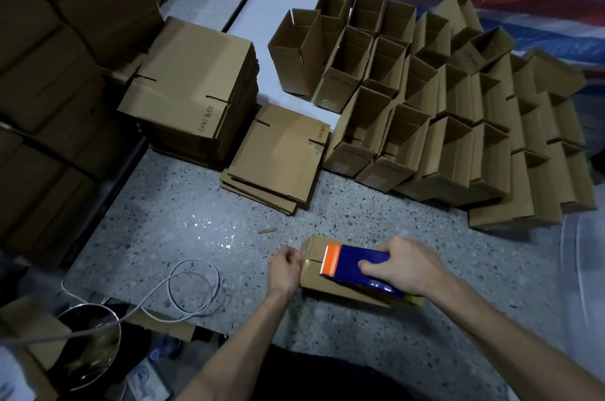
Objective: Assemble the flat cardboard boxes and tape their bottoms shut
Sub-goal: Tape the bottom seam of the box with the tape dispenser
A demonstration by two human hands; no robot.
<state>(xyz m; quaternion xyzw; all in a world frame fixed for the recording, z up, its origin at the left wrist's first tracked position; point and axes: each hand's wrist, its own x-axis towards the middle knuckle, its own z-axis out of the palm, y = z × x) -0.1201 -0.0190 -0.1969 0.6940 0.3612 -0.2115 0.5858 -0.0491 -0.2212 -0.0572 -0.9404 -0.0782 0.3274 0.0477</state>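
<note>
- Head view: a small brown cardboard box (327, 289) lies bottom-up on the grey speckled floor (196, 220) at about 6 o'clock, just in front of the person.
- The right hand (406, 266) is wrapped around a blue tape dispenser with an orange toothed end (357, 264). Thumb and fingers clamp its body, and it rests on the box's flap seam with the teeth pointing to 9 o'clock.
- The left hand (284, 269) is at the box's 9 o'clock end with its fingers curled, gripping that end where the strip of clear tape (309, 253) folds over the edge.
- Judgement: the seam strip is being laid or cut. Done well, the left hand braces the box and pins the tape tail. The right hand keeps the strip centred on the seam, then tips the teeth down to shear it cleanly.
- At 11 o'clock stands a tall stack of flat brown boxes (193, 83), with a short stack of flat boxes (278, 155) beside it at 12.
- Many assembled open-topped boxes (442, 125) fill the area from 1 to 3 o'clock.
- A looped white cable (183, 289) lies at 8 o'clock, apart from the work.
</note>
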